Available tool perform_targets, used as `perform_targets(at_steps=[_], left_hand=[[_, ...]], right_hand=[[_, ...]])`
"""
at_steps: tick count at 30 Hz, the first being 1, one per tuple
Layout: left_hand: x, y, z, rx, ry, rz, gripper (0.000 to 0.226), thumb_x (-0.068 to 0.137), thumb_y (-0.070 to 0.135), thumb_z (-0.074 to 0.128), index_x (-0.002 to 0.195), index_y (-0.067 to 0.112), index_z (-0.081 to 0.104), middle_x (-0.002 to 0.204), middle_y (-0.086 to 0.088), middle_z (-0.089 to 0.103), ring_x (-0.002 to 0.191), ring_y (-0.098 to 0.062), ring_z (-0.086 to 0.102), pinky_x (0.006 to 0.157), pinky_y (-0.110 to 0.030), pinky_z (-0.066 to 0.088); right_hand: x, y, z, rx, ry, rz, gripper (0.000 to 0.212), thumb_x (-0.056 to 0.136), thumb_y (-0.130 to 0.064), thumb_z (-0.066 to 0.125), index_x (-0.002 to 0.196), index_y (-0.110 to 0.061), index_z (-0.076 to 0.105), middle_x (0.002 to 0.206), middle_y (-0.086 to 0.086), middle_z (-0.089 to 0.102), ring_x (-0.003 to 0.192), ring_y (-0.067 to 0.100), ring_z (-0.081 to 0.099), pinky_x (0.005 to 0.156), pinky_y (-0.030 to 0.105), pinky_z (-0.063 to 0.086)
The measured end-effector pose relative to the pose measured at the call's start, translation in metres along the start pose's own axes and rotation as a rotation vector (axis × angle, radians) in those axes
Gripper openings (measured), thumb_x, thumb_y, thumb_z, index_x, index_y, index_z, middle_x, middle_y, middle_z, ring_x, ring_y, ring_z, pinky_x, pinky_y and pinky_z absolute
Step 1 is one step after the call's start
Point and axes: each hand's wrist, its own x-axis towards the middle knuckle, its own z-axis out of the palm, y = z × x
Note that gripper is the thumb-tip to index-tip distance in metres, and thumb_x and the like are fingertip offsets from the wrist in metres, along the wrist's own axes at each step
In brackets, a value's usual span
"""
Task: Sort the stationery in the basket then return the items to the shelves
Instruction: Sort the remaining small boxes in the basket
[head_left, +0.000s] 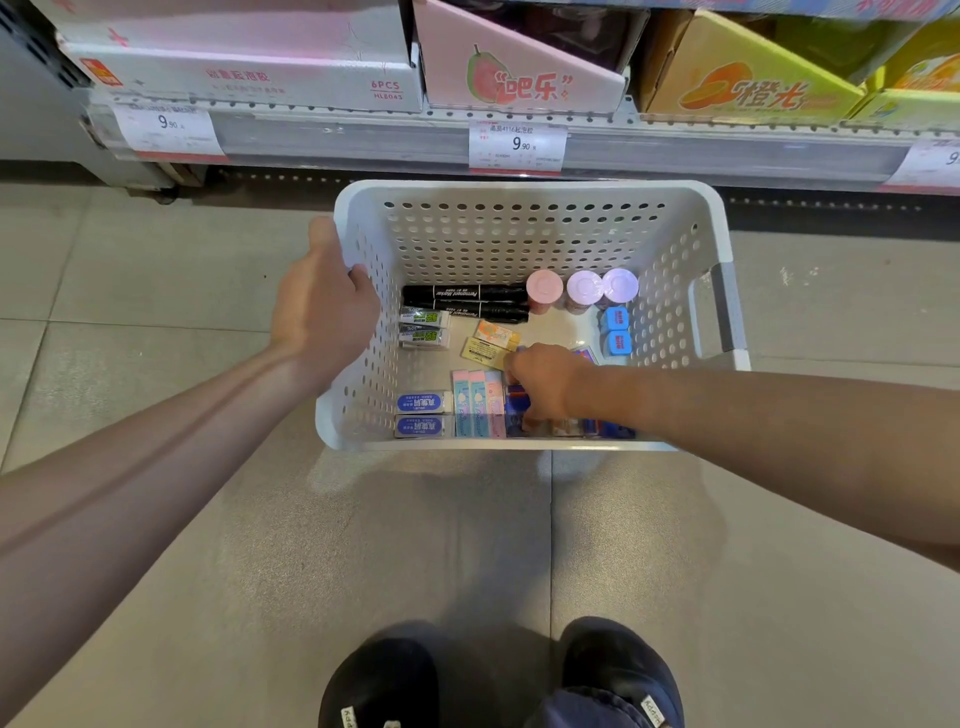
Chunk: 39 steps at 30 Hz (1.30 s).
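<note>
White perforated plastic basket (524, 228) sits on the tiled floor below the shelves (363, 132); the left hand (322, 306) clasps its left rim. Sorting looks underway — the right hand (543, 382) reaches among dark-blue packets (517, 415) at the near wall. Next, likely grouping them beside the pastel erasers (478, 402). Its fingers are hidden — grip unclear.

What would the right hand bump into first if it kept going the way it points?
The right hand reaches leftward across the basket, low over the floor of it. Going straight on, it would probably meet the pastel erasers standing just beside its fingers first, though depth is hard to judge.
</note>
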Motion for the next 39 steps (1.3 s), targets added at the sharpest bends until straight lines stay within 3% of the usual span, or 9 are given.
perform_targets(at_steps=[9,14,18,21,26,30,34,39], left_hand=[[-0.002,0.002,-0.002,0.013,-0.008,-0.005,0.019,0.098,0.008,0.038,0.114,-0.001,0.033,0.059,-0.009,0.043,0.051,-0.030,0.047,0.048,-0.051,0.048],[-0.001,0.002,-0.002,0.021,-0.012,-0.013,0.020,0.098,0.010,0.038,0.116,0.000,0.033,0.066,-0.012,0.048,0.055,-0.033,0.052,0.050,-0.055,0.050],[-0.002,0.003,-0.003,0.028,-0.009,-0.015,0.021,0.099,0.010,0.038,0.118,0.001,0.033,0.069,-0.013,0.050,0.057,-0.034,0.055,0.052,-0.055,0.052],[-0.001,0.003,-0.002,0.025,-0.008,-0.011,0.020,0.099,0.010,0.038,0.116,0.001,0.034,0.066,-0.011,0.048,0.054,-0.033,0.053,0.051,-0.054,0.051],[-0.001,0.002,-0.001,0.024,-0.004,-0.002,0.021,0.099,0.009,0.038,0.115,-0.002,0.034,0.062,-0.009,0.046,0.053,-0.031,0.051,0.049,-0.045,0.048],[0.000,0.001,-0.001,0.022,-0.001,-0.005,0.023,0.098,0.009,0.038,0.117,-0.004,0.034,0.061,-0.008,0.046,0.052,-0.030,0.051,0.049,-0.042,0.045],[0.000,0.002,-0.002,0.007,-0.008,-0.007,0.024,0.098,0.009,0.038,0.119,-0.002,0.034,0.062,-0.008,0.047,0.052,-0.028,0.051,0.049,-0.049,0.050],[-0.001,0.003,-0.002,0.016,-0.001,-0.017,0.025,0.098,0.009,0.038,0.119,-0.002,0.034,0.064,-0.008,0.047,0.054,-0.029,0.052,0.051,-0.053,0.050]], right_hand=[[0.002,-0.001,-0.004,0.054,-0.025,0.035,0.046,0.084,-0.033,0.068,0.116,-0.004,0.052,0.114,0.011,0.059,0.101,0.023,0.056,0.073,0.025,0.042],[-0.001,0.021,-0.029,0.347,-0.094,0.073,0.025,0.090,-0.007,0.058,0.114,-0.001,0.055,0.097,0.013,0.069,0.063,0.013,0.062,0.057,0.020,0.051],[-0.008,0.038,-0.034,-0.177,-0.007,0.096,0.024,0.088,0.000,0.050,0.108,-0.003,0.064,0.108,0.012,0.067,0.094,0.025,0.066,0.069,0.030,0.053],[-0.012,0.039,-0.028,-0.505,0.005,0.097,0.027,0.090,-0.002,0.050,0.117,-0.005,0.056,0.117,0.009,0.061,0.104,0.027,0.063,0.063,0.030,0.043],[-0.008,0.037,-0.020,-0.572,-0.008,0.098,0.040,0.090,-0.021,0.059,0.126,-0.007,0.048,0.123,0.006,0.055,0.108,0.026,0.060,0.062,0.031,0.042],[-0.003,0.034,-0.012,-0.600,0.009,0.044,0.041,0.090,-0.023,0.057,0.128,-0.009,0.047,0.122,0.006,0.054,0.109,0.025,0.058,0.061,0.029,0.039],[-0.005,0.038,-0.021,-0.374,0.004,-0.058,0.040,0.080,-0.030,0.069,0.112,-0.012,0.054,0.108,0.002,0.059,0.099,0.021,0.059,0.066,0.030,0.046],[-0.007,0.043,-0.034,0.281,-0.165,-0.124,0.029,0.070,-0.019,0.081,0.075,-0.024,0.053,0.088,0.007,0.063,0.079,0.017,0.057,0.069,0.024,0.043]])
